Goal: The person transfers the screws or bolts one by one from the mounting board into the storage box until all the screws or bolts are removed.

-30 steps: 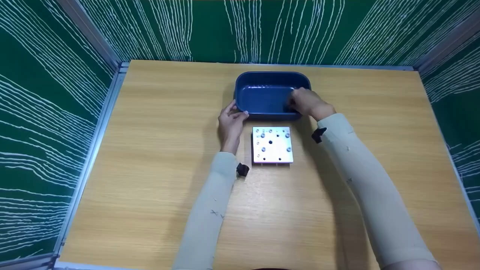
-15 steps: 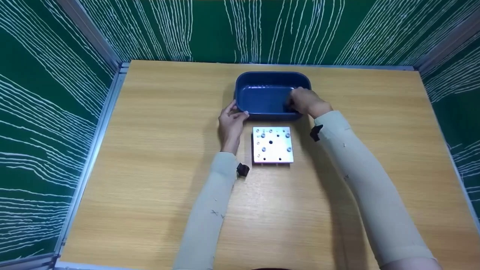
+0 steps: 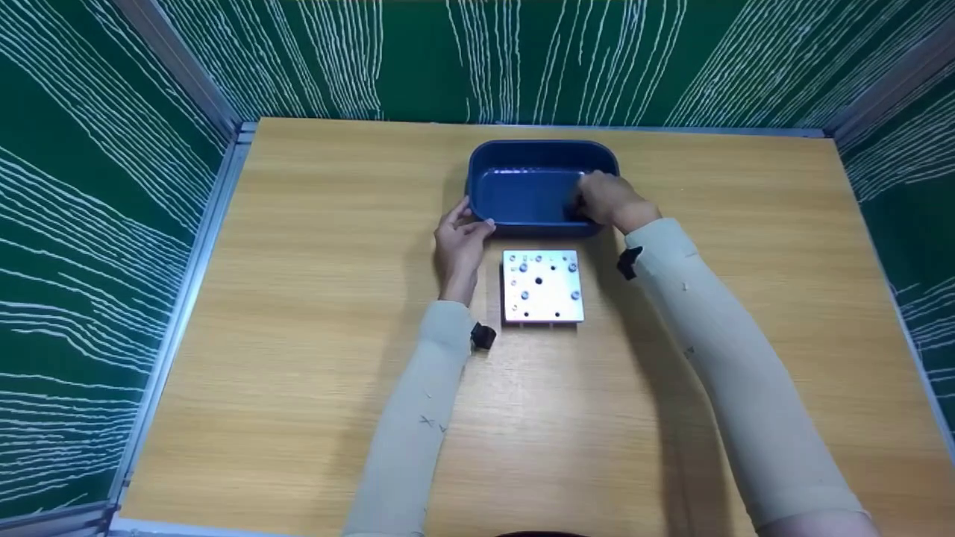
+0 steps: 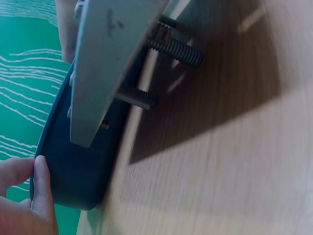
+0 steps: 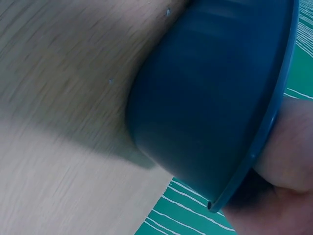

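Note:
A deep blue plastic tray (image 3: 515, 198) stands toward the back of the wooden table. My left hand (image 3: 459, 250) pinches its rim at the near left corner; in the left wrist view the thumb and a finger (image 4: 41, 181) meet at that edge. My right hand (image 3: 608, 200) reaches over the right side into the tray, fingers pointing down. Those fingertips are in shadow or behind the tray wall, so whether they hold anything is hidden. In front of the tray is a square metal plate (image 3: 552, 302) with holes and several bolts (image 4: 178, 51) protruding beneath it.
The wooden table (image 3: 313, 313) is bordered by metal frame rails (image 3: 190, 268). Green panels (image 3: 418, 67) with white streaks stand behind and at both sides. A dark round edge (image 3: 543, 534) shows at the bottom of the head view.
My right forearm has shifted slightly left, with the hand still inside the tray. The left hand, tray and plate keep their places.

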The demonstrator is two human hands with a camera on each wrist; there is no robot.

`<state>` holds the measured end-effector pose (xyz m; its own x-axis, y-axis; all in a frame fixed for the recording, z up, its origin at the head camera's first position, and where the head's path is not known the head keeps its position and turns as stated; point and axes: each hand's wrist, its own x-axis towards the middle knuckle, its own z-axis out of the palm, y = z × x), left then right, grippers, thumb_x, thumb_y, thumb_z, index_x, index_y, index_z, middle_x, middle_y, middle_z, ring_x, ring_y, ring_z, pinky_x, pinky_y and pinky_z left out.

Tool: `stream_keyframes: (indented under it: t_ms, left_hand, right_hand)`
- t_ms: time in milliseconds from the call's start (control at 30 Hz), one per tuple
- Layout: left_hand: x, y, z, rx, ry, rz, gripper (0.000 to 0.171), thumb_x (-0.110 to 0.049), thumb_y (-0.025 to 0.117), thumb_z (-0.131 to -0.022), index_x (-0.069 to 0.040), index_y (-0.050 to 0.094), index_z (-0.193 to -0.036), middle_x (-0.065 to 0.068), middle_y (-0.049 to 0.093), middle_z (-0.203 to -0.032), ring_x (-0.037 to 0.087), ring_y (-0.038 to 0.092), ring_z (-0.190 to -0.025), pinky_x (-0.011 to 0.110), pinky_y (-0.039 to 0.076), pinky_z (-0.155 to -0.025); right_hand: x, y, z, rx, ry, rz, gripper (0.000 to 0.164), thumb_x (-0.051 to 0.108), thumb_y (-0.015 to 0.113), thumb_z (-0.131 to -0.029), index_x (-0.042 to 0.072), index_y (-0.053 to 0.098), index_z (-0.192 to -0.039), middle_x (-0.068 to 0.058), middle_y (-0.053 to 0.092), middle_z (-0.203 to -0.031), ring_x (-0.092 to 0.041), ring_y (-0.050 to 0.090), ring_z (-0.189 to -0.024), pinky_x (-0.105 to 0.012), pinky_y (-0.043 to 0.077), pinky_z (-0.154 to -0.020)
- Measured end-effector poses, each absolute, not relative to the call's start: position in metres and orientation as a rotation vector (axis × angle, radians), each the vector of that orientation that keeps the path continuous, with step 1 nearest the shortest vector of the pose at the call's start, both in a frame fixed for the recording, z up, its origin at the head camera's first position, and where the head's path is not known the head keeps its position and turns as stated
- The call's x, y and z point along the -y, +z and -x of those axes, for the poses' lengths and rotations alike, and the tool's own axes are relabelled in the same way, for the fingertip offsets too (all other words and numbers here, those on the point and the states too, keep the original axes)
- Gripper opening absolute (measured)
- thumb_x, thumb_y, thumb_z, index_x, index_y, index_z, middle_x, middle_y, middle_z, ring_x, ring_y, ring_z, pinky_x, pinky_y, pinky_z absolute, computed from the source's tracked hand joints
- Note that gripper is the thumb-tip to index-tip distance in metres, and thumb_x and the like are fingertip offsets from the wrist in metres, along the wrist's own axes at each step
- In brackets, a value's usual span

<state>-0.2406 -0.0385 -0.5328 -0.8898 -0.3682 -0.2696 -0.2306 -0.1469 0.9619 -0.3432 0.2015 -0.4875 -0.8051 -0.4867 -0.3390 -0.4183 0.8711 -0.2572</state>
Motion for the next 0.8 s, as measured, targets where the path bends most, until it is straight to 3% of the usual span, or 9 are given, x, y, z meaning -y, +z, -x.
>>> stream_keyframes:
  t_ms: [300, 533, 800]
  left_hand:
    - [0.038, -0.533, 0.242, 1.972, -2.213, -0.715, 0.061, -0.002, 0.080, -0.090, -0.014, 0.063, -0.146, 0.008, 0.064, -0.131, 0.016, 0.070, -0.103, 0.031, 0.063, -0.087]
    - [0.038, -0.531, 0.241, 1.992, -2.198, -0.748, 0.060, -0.004, 0.082, -0.089, -0.018, 0.064, -0.145, 0.007, 0.066, -0.132, 0.014, 0.070, -0.103, 0.030, 0.063, -0.088]
    - [0.038, -0.531, 0.238, 1.983, -2.199, -0.737, 0.059, -0.005, 0.082, -0.090, -0.019, 0.065, -0.145, 0.009, 0.067, -0.132, 0.014, 0.070, -0.103, 0.033, 0.063, -0.091]
  right_hand:
    - [-0.201, -0.482, 0.333, -2.761, -0.322, 0.698, 0.022, 0.005, 0.060, -0.106, -0.006, 0.076, -0.116, -0.027, 0.076, -0.106, -0.038, 0.075, -0.091, -0.051, 0.065, -0.086]
    - [-0.198, -0.475, 0.312, -2.885, -0.462, 0.749, 0.020, 0.003, 0.066, -0.102, -0.005, 0.076, -0.119, -0.026, 0.075, -0.115, -0.041, 0.076, -0.103, -0.052, 0.064, -0.090]
    - [-0.190, -0.470, 0.282, -2.998, -0.534, 0.824, 0.017, 0.003, 0.071, -0.099, -0.002, 0.077, -0.115, -0.023, 0.075, -0.113, -0.038, 0.070, -0.108, -0.051, 0.061, -0.094]
